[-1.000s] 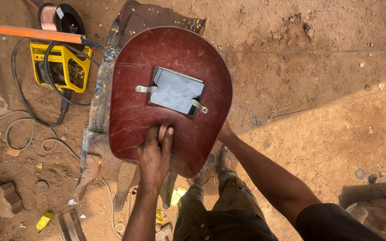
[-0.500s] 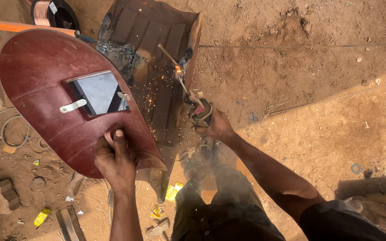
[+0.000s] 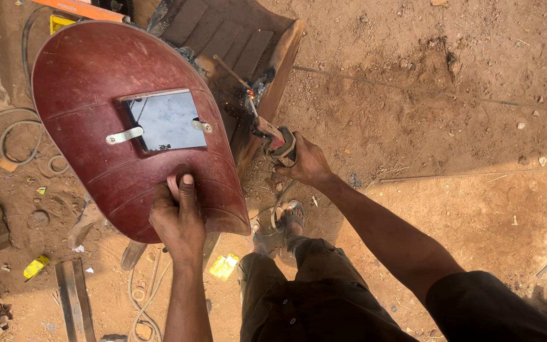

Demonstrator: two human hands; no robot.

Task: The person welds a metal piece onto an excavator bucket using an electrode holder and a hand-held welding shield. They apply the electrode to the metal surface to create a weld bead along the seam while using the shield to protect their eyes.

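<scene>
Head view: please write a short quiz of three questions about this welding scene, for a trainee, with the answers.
1. True or false: the left hand holds the dark red welding shield by its lower edge.
2. Which thing does the right hand have in its grip?
A. a hammer
B. an electrode holder with a welding rod
C. a paint brush
3. Fill in the missing word: the glowing tip of the rod meets the rusty metal workpiece, which lies on the bare ______.

Key
1. True.
2. B.
3. Ground; it is reddish earth.
</scene>
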